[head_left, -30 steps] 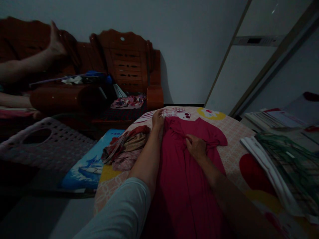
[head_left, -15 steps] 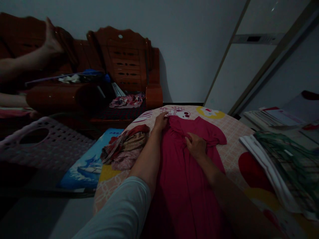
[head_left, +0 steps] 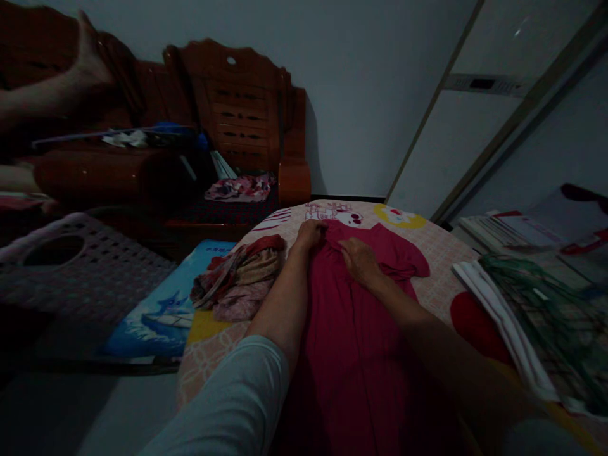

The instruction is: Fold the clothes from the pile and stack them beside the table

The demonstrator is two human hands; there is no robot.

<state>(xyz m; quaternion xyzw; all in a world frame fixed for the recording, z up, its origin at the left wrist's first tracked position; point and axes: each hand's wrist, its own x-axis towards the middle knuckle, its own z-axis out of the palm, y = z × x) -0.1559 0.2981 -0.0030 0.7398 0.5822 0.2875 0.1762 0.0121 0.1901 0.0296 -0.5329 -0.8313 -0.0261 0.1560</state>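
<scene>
A magenta garment lies spread over the patterned tablecloth, its upper part away from me and its lower part running toward me. My left hand is closed on the garment's upper left edge. Just right of it, my right hand has its fingers pinched on the cloth near the neckline. Creases run across the fabric between the two hands. Left of my left forearm sits a crumpled heap of red, tan and pink cloth.
Folded white cloth and a green checked item lie at the right, before stacked papers. A blue printed bag and woven pink basket stand left. Behind is a wooden bench; another person's bare foot shows.
My right hand has moved left and slightly up over the garment, closer to my left hand. My left hand is nearly where it was, a little lower. The view has shifted slightly.
</scene>
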